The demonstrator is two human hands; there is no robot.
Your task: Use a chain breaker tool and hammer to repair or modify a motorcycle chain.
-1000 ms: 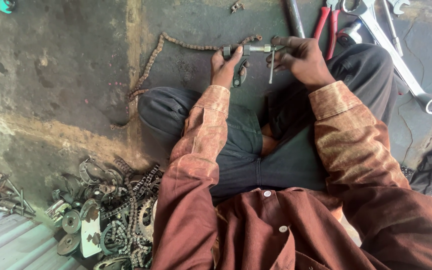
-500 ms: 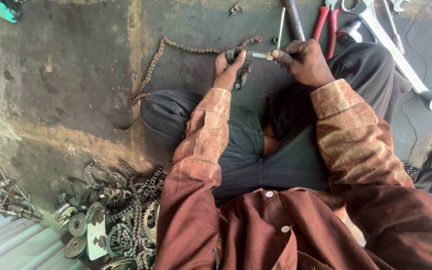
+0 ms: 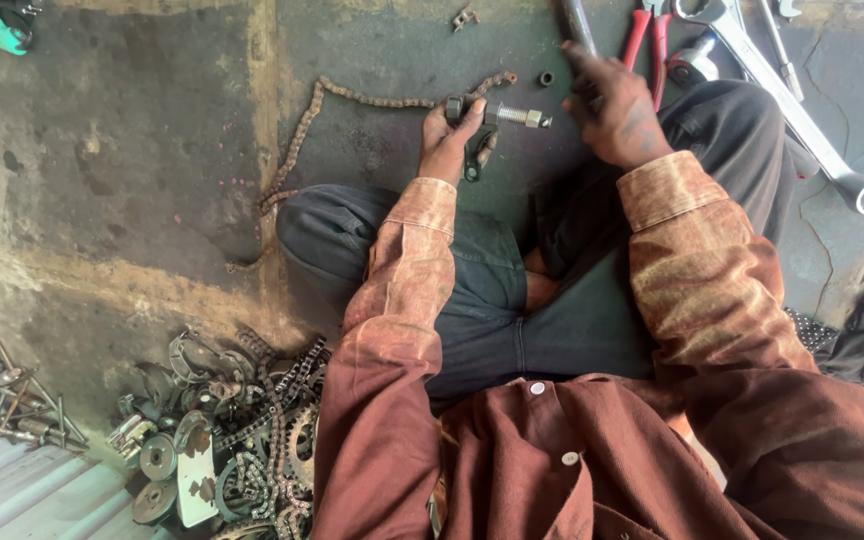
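Two hands work above the floor (image 3: 132, 130) at the top of the view, well apart from each other. At 7 o'clock lies a scrap pile (image 3: 227, 440) of sprockets and chain pieces. A rusty chain (image 3: 302, 140) runs from about 9 o'clock up and across to 12 o'clock, one end curving down near the person's knee, the other ending near the tool. The left hand (image 3: 447, 145) is clamped on a small chain tool (image 3: 472, 112), fingers curled round its dark body. The tool's threaded bolt (image 3: 522, 116) has its long axis roughly level, pointing toward 3 o'clock at the right hand. Just past the bolt tip, at 12 o'clock, a small nut (image 3: 546, 78) lies on the floor. The right hand (image 3: 617, 110) is closed over a steel bar (image 3: 577, 25) that runs up toward 12 o'clock and out of view. At 1 o'clock lie red-handled pliers (image 3: 647, 35), and at 2 o'clock a long ring spanner (image 3: 802, 120) slants down toward 4 o'clock.
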